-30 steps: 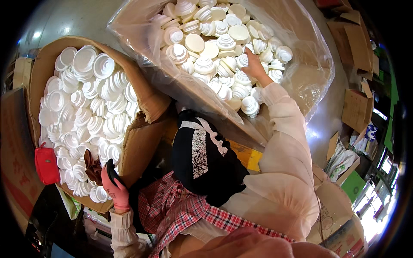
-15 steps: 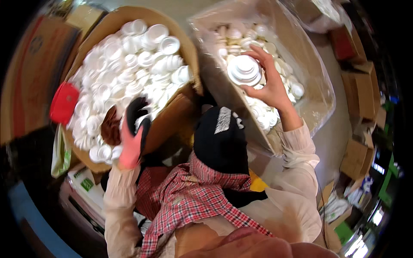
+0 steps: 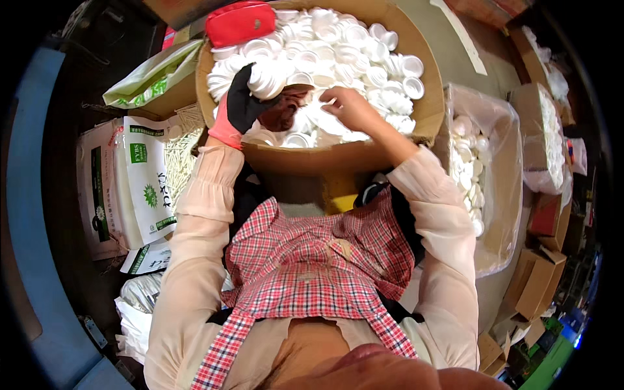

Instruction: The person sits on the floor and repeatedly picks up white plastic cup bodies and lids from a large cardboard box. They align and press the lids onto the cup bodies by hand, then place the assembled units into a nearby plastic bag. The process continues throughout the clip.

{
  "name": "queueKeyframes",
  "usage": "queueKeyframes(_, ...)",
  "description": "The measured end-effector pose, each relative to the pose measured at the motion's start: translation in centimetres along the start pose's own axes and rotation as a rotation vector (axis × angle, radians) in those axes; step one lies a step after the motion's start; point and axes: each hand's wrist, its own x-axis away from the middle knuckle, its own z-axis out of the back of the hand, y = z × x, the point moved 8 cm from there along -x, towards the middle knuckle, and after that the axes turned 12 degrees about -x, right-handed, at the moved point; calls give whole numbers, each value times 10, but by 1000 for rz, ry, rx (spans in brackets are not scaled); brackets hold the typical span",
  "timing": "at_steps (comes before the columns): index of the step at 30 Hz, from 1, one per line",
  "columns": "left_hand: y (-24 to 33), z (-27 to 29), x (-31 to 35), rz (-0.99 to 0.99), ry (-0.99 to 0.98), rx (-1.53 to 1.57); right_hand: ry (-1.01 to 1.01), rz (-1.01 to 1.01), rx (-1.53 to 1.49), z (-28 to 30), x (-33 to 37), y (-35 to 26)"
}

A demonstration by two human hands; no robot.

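My left hand (image 3: 239,116), in a pink and black glove, is closed around a small stack of white round plastic lids (image 3: 265,80). It is above the near left part of a cardboard box (image 3: 434,71) heaped with similar lids. Beside the glove a dark brown crumpled cloth (image 3: 279,116) lies on the heap. My right hand (image 3: 356,110) is bare and reaches over the same heap, just right of the cloth. Its fingers are slightly bent and apart, and I see nothing held in them. Whether its fingertips touch the lids is unclear.
A red pouch (image 3: 240,23) lies on the box's far left edge. To the right stands a plastic-lined box (image 3: 500,214) with more white pieces. Printed white bags (image 3: 144,175) and a box of thin pale sticks (image 3: 182,153) are at left. Open cartons (image 3: 536,276) line the right.
My view has turned toward the left box. My right hand has left the lined box and no longer holds its white lids. My left hand, previously with fingers apart, now grips a stack.
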Motion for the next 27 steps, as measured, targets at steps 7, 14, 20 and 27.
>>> queueKeyframes(7, -12, 32, 19, 205, 49, 578, -27, 98, 217, -114, -72, 44)
queueKeyframes(14, 17, 43, 24, 142, 119, 495, 99, 200, -724, -22, -44, -7)
queueKeyframes(20, 31, -4, 30, 308, -45, 297, 269, 435, -460, -16, 2, -90)
queueKeyframes(27, 68, -27, 37, 106, -228, 40, 90, 165, -828, -10, 19, -67)
